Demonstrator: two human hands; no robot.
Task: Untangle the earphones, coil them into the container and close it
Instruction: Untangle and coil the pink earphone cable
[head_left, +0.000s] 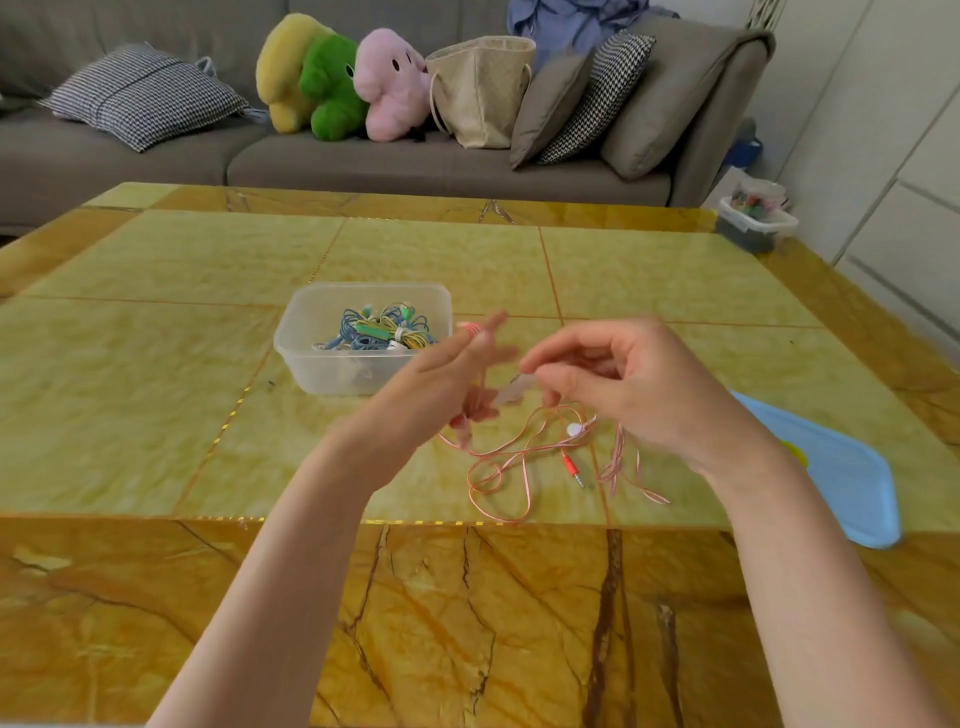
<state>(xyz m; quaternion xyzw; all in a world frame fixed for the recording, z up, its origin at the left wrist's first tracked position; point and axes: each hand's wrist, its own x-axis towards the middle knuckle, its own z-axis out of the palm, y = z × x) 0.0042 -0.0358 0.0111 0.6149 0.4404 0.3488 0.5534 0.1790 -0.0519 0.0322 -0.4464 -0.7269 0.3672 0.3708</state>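
A pink earphone cord (519, 457) lies in loose loops on the table, its red jack (571, 470) pointing toward me. My left hand (441, 379) is raised over it with fingers spread; a pink piece shows by its thumb and more cord runs below its fingers, blurred. My right hand (623, 384) pinches a pale part of the same cord between thumb and fingertips, and strands hang from it. The clear plastic container (311, 364) stands open just beyond my left hand, with coiled blue, green and yellow earphones (387, 330) inside. Its blue lid (841, 478) lies flat at the right.
The yellow marble table (156, 364) has a darker border at its near edge. A grey sofa (415, 166) with cushions, plush toys and a woven bag stands behind it. A small bin (756, 221) sits off the far right corner.
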